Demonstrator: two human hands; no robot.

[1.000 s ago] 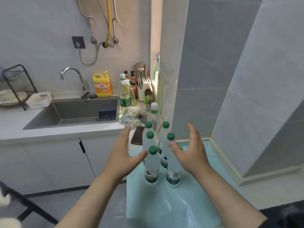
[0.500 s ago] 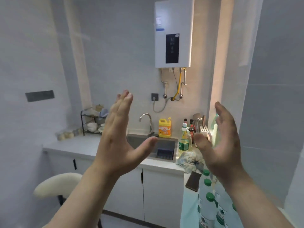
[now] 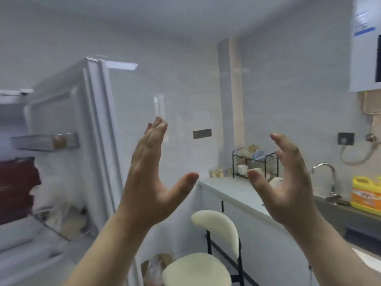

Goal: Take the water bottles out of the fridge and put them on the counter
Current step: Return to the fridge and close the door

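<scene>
Both hands are raised in front of me, palms facing each other, holding nothing. My left hand [image 3: 152, 178] has its fingers straight and thumb spread. My right hand [image 3: 288, 182] has curled, spread fingers. The white fridge [image 3: 97, 141] stands at the left with its door open; door shelves [image 3: 45, 141] and blurred contents show inside. No water bottle is in view. The grey counter [image 3: 233, 190] runs along the right wall, behind my right hand.
A cream chair [image 3: 206, 254] stands below my hands, against the counter cabinets. A black dish rack [image 3: 255, 164], a tap [image 3: 325, 178] and a yellow detergent jug [image 3: 367, 193] sit on the counter. A white water heater [image 3: 365, 44] hangs top right.
The view has swung left from the grouped bottles on the counter to the open fridge. Both hands lifted off the bottles and stay raised and empty.
</scene>
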